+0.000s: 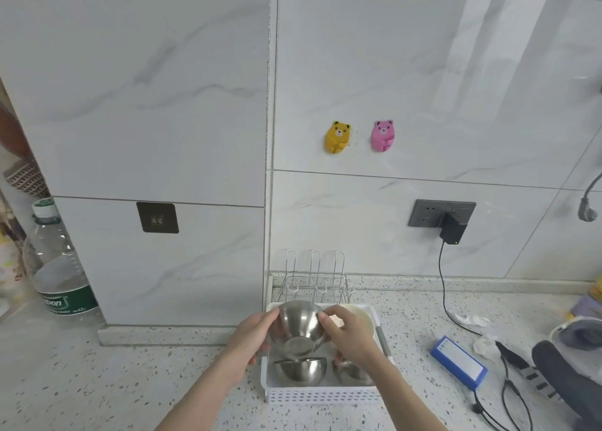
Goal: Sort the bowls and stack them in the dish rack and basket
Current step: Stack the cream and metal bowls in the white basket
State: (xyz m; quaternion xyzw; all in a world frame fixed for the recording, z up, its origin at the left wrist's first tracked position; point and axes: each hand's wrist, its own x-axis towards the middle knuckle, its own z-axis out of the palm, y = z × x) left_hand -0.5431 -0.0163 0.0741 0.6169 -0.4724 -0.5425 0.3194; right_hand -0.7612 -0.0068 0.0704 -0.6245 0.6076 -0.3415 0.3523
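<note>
A steel bowl (pixel 298 328) is held tilted above the white perforated basket (pixel 322 396), its base facing me. My left hand (pixel 249 341) grips its left side and my right hand (pixel 350 334) grips its right rim. Inside the basket lie two more steel bowls, one at the front left (pixel 299 370) and one at the front right (pixel 351 373), partly hidden by my right wrist. A cream bowl (pixel 360 316) leans at the basket's back right. A wire dish rack (pixel 316 279) stands behind the basket against the wall.
A large water bottle (pixel 57 267) stands at the left. A blue box (pixel 459 362), crumpled tissues (pixel 470 320) and black cables (pixel 511 388) lie on the counter to the right. A charger (pixel 452 230) is plugged into the wall socket.
</note>
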